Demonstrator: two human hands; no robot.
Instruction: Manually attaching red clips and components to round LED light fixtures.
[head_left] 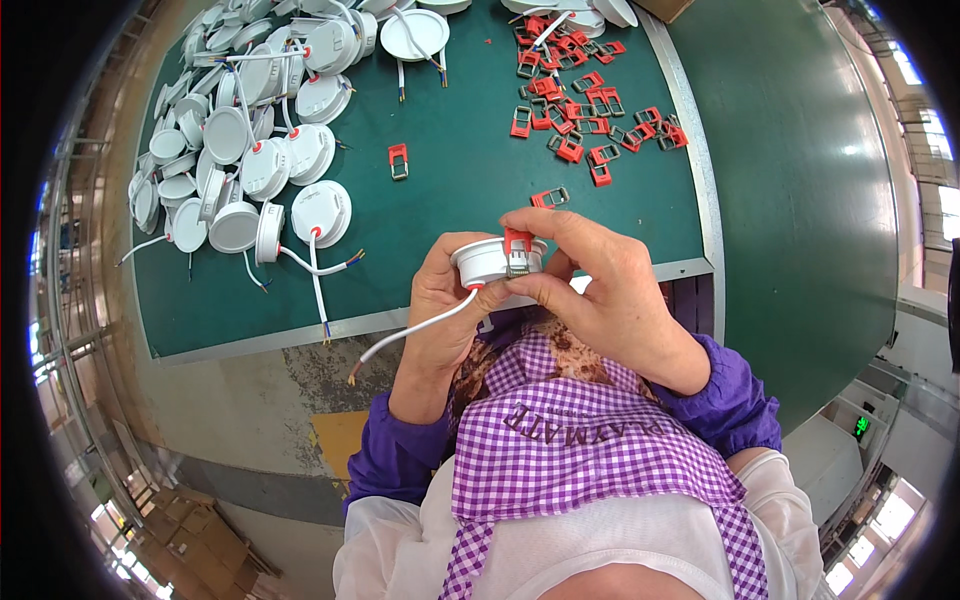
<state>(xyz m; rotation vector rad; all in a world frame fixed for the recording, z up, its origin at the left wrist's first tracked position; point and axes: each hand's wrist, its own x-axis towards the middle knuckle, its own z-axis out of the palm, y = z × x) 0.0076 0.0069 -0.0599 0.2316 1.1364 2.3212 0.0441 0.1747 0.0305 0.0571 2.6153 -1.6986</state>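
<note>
Over the table's front edge, my left hand (442, 290) grips a round white downlight (482, 260) by its side, its rim turned up. A white cable (420, 327) with a stripped end hangs from it to the left. My right hand (610, 280) pinches a red spring clip (517, 240) between thumb and index finger against the downlight's side wall. The clip's metal part lies near my right thumb tip. Whether the clip is seated in the housing, I cannot tell.
Many white downlights (320, 212) with cables are heaped on the green table (440, 160) at the left. Loose red spring clips (568, 150) lie scattered at the right, and a single clip (399, 162) sits mid-table. A metal edge strip (690, 130) borders the table; another green surface (800, 150) stands beyond.
</note>
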